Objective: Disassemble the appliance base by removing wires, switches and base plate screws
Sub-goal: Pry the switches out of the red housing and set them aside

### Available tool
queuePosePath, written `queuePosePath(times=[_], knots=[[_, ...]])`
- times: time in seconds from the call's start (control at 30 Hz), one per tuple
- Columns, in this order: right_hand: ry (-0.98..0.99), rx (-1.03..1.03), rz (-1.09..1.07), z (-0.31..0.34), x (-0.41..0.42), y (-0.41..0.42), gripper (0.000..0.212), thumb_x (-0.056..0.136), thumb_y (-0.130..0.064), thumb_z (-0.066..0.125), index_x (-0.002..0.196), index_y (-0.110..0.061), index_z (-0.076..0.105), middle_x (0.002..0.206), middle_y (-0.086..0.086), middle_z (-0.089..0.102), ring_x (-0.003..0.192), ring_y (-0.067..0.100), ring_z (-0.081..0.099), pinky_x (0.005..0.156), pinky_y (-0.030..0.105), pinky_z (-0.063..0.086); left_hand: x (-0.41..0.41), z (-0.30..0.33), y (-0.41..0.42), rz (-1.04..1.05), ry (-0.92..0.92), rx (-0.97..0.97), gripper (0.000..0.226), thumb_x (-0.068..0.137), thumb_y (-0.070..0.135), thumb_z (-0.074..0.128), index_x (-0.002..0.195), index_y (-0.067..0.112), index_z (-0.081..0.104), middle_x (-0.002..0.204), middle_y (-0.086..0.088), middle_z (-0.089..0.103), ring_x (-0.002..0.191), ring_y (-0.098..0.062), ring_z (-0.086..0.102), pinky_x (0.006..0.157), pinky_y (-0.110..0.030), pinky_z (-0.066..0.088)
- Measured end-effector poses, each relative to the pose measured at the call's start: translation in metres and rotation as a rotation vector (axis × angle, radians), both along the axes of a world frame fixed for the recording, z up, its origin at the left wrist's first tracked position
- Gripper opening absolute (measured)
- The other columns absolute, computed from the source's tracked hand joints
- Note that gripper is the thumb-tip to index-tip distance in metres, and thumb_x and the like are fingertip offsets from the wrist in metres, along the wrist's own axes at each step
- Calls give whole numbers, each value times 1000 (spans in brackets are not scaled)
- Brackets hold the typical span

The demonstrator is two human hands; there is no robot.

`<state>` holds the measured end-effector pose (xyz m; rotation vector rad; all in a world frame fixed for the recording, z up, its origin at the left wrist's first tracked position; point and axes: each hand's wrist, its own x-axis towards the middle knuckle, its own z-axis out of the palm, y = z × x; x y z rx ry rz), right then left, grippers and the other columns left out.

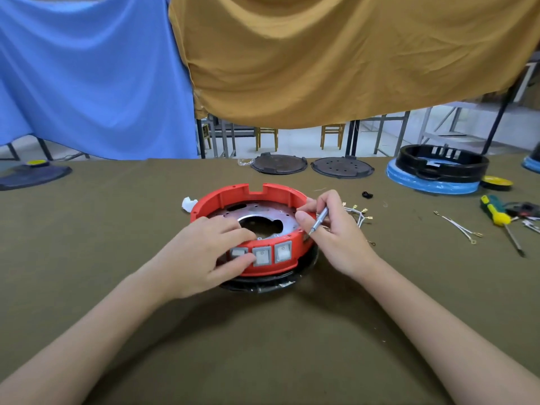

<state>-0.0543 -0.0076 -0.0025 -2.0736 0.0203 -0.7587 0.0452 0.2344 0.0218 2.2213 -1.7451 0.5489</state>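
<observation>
While the left hand (204, 252) lies spread over the red appliance base (254, 229) mid-counter (117, 217), steadying it by its switches (263, 255), the right hand (327, 229) pinches a slim metal tool (319, 220) at the rim, likely prying.

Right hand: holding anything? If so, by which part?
Yes. The right hand pinches a thin metal tool along its shaft, fingers curled round it, tip pointing down at the red base rim. What kind of tool cannot be told.

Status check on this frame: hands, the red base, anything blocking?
Left hand resting on red base, fingers over switches. Right hand holds thin metal tool at right rim. Three switches still seated. Loose wires lie clear, nothing blocking.
</observation>
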Motion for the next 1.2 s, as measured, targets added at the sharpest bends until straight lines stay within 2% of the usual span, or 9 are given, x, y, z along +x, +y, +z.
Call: queuePosePath(times=[0.13,0.23,0.37,0.53,0.63,0.7,0.8,1.03,1.2], knots=[[14,-43,14,0,-3,0,31,90,-49,63,86,-32,37,103,-12,66,100,1,60,77,18,49,6,0,-9,20,0,-49,37,90,45,45,112,23,64,105,8,55,94,-12,51,83,-36,45],[9,-69,7,0,1,1,33,84,-57,62,84,-36,37,105,-7,66,103,12,60,82,33,53,-2,-3,-31,16,-131,-117,35,91,47,49,104,20,65,93,7,61,81,-14,55,71,-34,44],[-9,-64,-24,-3,7,2,30,92,-45,66,84,-36,38,106,-2,64,99,22,60,84,47,52,5,-15,-41,89,-181,-216,40,95,44,48,85,10,68,71,0,62,63,-22,56,58,-41,46],[-64,-44,-86,-2,8,8,24,86,-46,58,86,-52,34,112,-1,57,106,15,56,84,29,48,5,-25,-36,153,-138,-233,39,97,47,45,96,16,70,83,5,64,77,-19,57,76,-41,45],[-64,16,-91,-2,6,10,38,80,-18,54,85,-49,32,117,5,53,112,21,53,87,34,50,2,-25,-36,165,-120,-276,36,96,45,47,97,17,70,86,7,65,82,-19,58,81,-41,44],[-41,68,-70,-5,3,9,49,73,-4,50,84,-48,34,114,8,52,97,18,56,79,32,50,-1,-27,-36,157,-101,-303,33,95,44,49,96,18,69,86,8,65,84,-19,58,83,-42,43],[-51,131,-56,-4,1,10,41,70,-6,48,93,-38,38,106,10,52,71,9,45,63,21,42,-6,-29,-37,173,-65,-305,37,92,52,52,96,20,68,88,10,63,87,-18,57,85,-41,43],[-90,213,17,2,-3,13,30,78,-8,48,100,-29,47,91,-6,48,77,8,46,71,27,43,-3,-21,-36,150,36,-286,41,87,59,53,96,21,67,93,13,63,88,-14,56,83,-43,43],[-140,19,35,4,-8,23,23,85,-5,48,88,-19,65,83,-5,49,68,9,47,64,18,39,0,-22,-31,112,105,-272,45,82,63,56,104,25,66,100,17,61,94,-9,54,87,-41,42]])
